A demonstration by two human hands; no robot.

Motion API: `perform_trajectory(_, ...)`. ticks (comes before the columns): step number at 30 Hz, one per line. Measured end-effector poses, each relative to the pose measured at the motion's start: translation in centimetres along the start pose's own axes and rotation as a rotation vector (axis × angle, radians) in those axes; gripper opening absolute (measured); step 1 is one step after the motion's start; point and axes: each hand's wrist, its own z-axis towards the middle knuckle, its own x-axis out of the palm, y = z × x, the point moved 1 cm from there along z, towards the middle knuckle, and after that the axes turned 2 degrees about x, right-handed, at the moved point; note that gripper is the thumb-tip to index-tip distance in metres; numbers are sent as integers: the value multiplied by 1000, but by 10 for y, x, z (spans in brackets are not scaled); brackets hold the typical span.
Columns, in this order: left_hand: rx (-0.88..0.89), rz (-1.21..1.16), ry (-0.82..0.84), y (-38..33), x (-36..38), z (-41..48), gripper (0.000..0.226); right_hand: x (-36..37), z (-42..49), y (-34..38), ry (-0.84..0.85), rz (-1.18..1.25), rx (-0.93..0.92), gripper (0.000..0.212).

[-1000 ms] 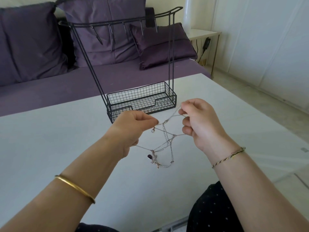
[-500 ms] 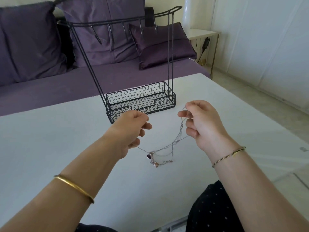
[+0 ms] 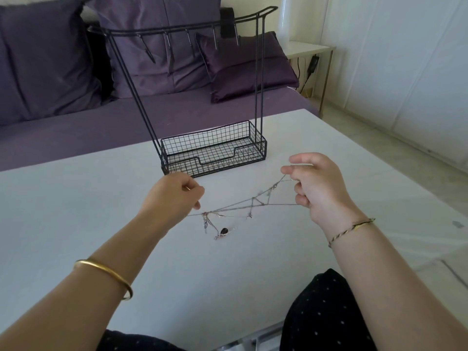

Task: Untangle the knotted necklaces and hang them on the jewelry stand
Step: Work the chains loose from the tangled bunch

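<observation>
So the knotted necklaces (image 3: 253, 201) are pulled out into a thin web of silver chains between your two hands, above the near-middle of the white table (image 3: 76, 211). The thickest knot sits toward the left end, and below it a few loose strands dangle with a small dark pendant (image 3: 223, 231) at the bottom. I honestly can't tell if the pendant is touching the tabletop or hanging just above it.

Your left hand (image 3: 174, 196) is curled into a loose fist at the left end of the tangle, gripping a chain that runs out from under your fingers. Your right hand (image 3: 319, 183) is at the right end and a bit higher. Its lower fingers are curled round two strands, one coming in high and one low, while the thumb and forefinger stick out slightly apart above them.

There's a gold bangle (image 3: 106, 276) on your left forearm and a braided bracelet (image 3: 352, 229) on your right wrist.

The black jewelry stand (image 3: 258, 97) is just past your hands on the far side of the table, apart from the chains, with a wire basket (image 3: 215, 150) at its base and hooks (image 3: 169, 45) along the top bar. Beyond that, a purple sofa (image 3: 76, 127) with cushions (image 3: 45, 59), and a small side table (image 3: 311, 48) far right.
</observation>
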Motion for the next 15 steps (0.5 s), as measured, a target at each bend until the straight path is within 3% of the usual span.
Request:
perform_trajectory(7, 36, 559, 201, 2, 2, 0, 20, -2, -2, -1, 76, 75, 44, 29)
perform_trajectory(15, 41, 783, 324, 1, 30, -4, 28, 9, -8, 0, 364, 165, 215, 30)
